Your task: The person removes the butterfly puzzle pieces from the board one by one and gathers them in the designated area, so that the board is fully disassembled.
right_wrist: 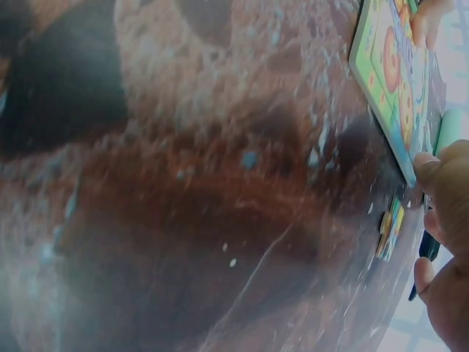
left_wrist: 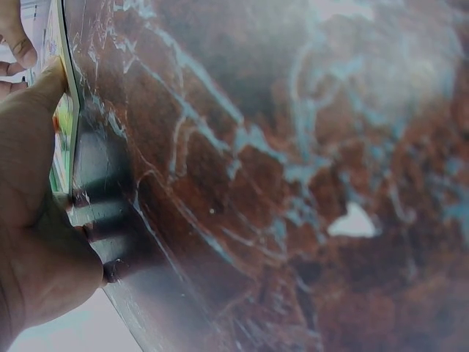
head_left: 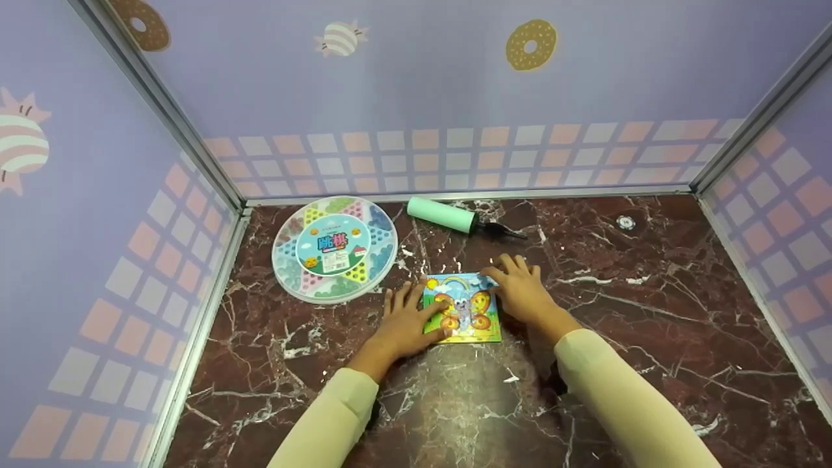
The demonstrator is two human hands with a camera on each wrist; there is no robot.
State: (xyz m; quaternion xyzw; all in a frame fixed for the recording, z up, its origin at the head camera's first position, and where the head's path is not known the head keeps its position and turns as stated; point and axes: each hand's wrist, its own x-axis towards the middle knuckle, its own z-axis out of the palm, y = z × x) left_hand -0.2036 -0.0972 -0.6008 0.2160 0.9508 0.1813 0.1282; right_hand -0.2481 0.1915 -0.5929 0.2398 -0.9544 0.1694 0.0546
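Observation:
A square butterfly jigsaw puzzle lies on the dark marbled table between both hands in the head view. My left hand rests at its left side, thumb on the near left corner and one finger reaching over the picture; the other fingers spread along the left edge. My right hand is at the far right corner, its fingertips touching the board there. In the right wrist view, a small loose puzzle piece lies on the table just past the board, near the right fingers; the hand hides it from the head view.
A round Chinese checkers set with a clear lid lies at the back left. Behind the puzzle is a mint-green hand pump with a black nozzle. A small white chip lies back right. Purple patterned walls enclose the table.

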